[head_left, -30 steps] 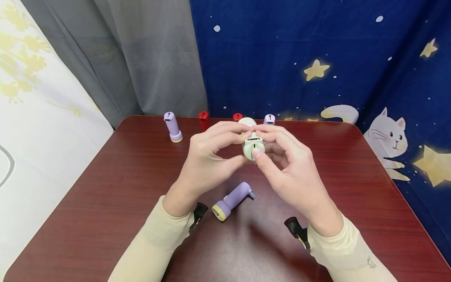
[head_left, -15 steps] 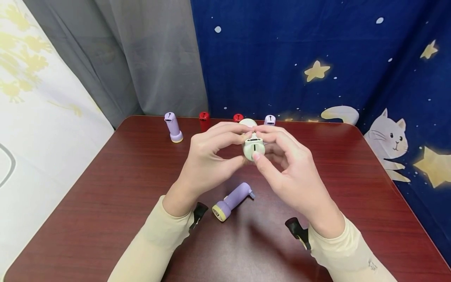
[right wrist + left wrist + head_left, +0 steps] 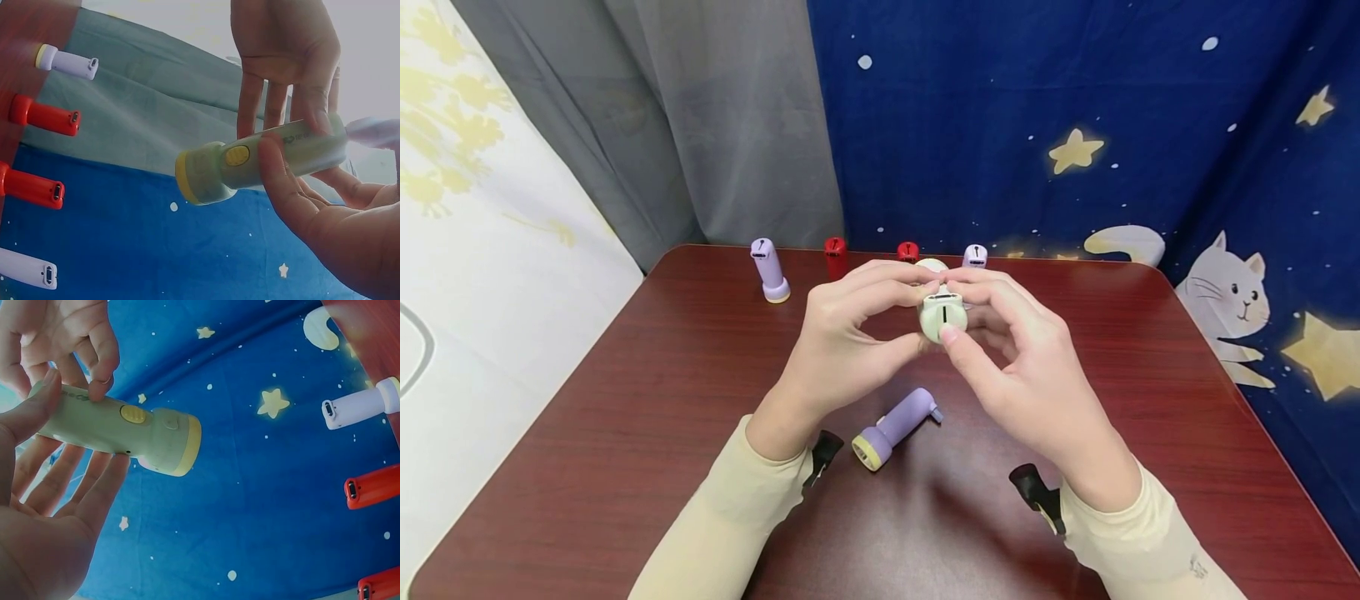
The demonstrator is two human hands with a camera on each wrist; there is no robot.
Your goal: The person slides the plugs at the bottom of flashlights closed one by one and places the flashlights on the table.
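Both hands hold a pale green flashlight above the table, its slotted end facing the head camera. My left hand grips its body from the left between thumb and fingers. From the right, my right hand holds it with curled fingers, the thumb's tip at the lower rim of the slotted end. A yellow switch and a yellow-rimmed head show in the left wrist view. Below the hands, a purple flashlight lies on the table, a small grey plug sticking out at its tail.
Along the back of the brown table stand a lilac flashlight, a red flashlight, another red flashlight and a second lilac flashlight, partly behind the hands. A blue curtain hangs behind.
The right thumb has slid slightly down the slotted end, so more of the black slot shows. The green flashlight has shifted a little to the right. Nothing on the table has moved.
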